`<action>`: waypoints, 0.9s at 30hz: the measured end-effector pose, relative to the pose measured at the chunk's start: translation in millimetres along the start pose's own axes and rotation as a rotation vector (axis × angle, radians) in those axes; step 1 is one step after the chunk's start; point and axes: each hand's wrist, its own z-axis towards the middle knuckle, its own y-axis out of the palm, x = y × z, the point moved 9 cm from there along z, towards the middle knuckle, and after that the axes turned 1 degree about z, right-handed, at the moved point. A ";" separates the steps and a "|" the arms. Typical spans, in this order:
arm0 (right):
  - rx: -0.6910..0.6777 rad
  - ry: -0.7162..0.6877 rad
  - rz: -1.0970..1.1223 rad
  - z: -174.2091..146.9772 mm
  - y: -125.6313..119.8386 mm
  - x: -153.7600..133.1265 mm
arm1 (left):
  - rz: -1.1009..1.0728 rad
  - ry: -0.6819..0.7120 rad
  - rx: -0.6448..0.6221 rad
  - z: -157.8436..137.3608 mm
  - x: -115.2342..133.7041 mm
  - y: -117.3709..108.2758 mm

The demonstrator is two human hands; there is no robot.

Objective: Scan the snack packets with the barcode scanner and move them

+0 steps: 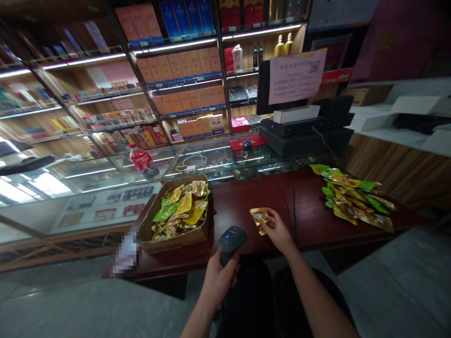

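Observation:
My left hand (221, 272) is wrapped round the handle of a black barcode scanner (232, 238), whose head points forward over the table's near edge and shows a small blue light. Between the fingers of my right hand (278, 230) is a small gold snack packet (260, 218), just above the dark red tabletop (239, 202). To the left stands an open cardboard box (176, 243) filled with yellow, green and gold snack packets (181, 206). A loose pile of similar packets (355, 197) lies on the table's right side.
Behind the table runs a glass display counter (214, 155) with a bottle in a red label (143, 162), a white cable and a red mat (243, 141). A monitor (264, 89) with a paper notice stands at the back right. Shelves of boxed goods line the wall.

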 end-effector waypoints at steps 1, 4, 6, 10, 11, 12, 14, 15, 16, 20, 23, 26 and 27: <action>-0.007 -0.003 0.042 1.2 3.3 1.8 | 0.000 0.005 -0.008 -1.7 4.8 1.8; -0.015 0.012 0.081 6.2 8.5 4.2 | -0.015 0.014 -0.009 -2.6 14.3 4.1; -0.004 0.016 0.100 7.1 8.9 3.3 | -0.016 0.009 -0.004 -1.9 16.5 4.3; 0.006 0.019 0.126 3.5 10.3 -1.7 | -0.006 0.016 -0.021 -2.7 21.2 6.3; 0.007 0.026 0.124 2.7 10.8 -2.8 | -0.001 0.020 -0.024 -3.4 23.2 6.7; 0.006 0.035 0.121 2.1 11.4 -3.7 | 0.005 0.025 -0.025 -4.1 25.5 6.9; 0.011 0.053 0.121 1.9 11.8 -4.2 | 0.018 0.029 -0.027 -5.6 29.6 7.5; 0.016 0.058 0.125 2.2 11.6 -3.8 | 0.022 0.028 -0.030 -6.4 31.3 8.0; 0.020 0.056 0.129 2.7 11.3 -3.3 | 0.022 0.026 -0.032 -7.3 32.6 8.4; 0.011 0.008 0.131 5.6 10.6 -0.5 | 0.009 0.021 -0.042 -10.7 32.8 9.7; 0.039 -0.015 0.067 6.4 5.1 2.1 | -0.001 0.031 -0.037 -7.7 27.5 8.7; 0.100 0.012 0.030 4.7 -4.6 6.0 | -0.007 0.030 -0.008 6.7 15.2 3.9; 0.107 0.034 0.058 4.3 -5.9 7.6 | -0.007 0.022 0.007 13.9 9.5 1.3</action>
